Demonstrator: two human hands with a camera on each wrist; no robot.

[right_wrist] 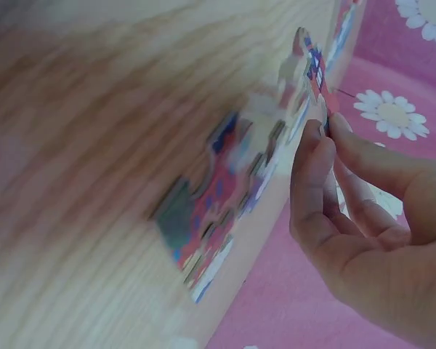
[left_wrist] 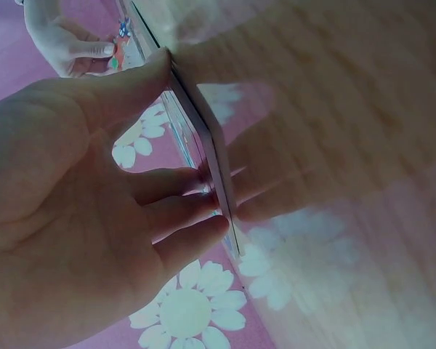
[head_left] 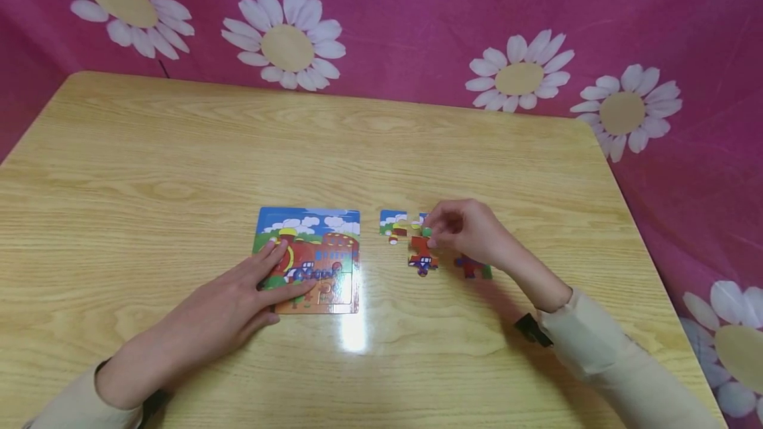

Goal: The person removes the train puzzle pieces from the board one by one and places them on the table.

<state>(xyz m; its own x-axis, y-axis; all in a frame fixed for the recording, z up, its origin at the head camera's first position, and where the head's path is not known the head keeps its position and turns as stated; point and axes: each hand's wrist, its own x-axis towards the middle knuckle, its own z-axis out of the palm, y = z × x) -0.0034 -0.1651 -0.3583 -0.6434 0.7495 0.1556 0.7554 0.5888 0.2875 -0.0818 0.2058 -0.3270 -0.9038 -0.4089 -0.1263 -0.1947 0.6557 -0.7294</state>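
A jigsaw puzzle board [head_left: 338,224] lies on the table with a picture of clouds, a red building and a blue car. My left hand [head_left: 229,300] rests on its lower left part, fingers spread and fairly straight; the left wrist view shows this hand [left_wrist: 94,182] against the board's edge [left_wrist: 216,156]. To the right of the board, my right hand [head_left: 467,230] pinches a red puzzle piece with a blue car [head_left: 422,258] between thumb and fingertips. In the right wrist view that piece [right_wrist: 318,76] stands tilted in the fingers of the right hand [right_wrist: 363,218].
A cloud-and-sky puzzle piece [head_left: 393,220] lies just right of the board. Another piece is partly hidden behind the right fingers, and a red and green piece [head_left: 471,267] sits below the right wrist. A pink cloth with daisies [head_left: 405,32] hangs behind the wooden table [head_left: 179,144].
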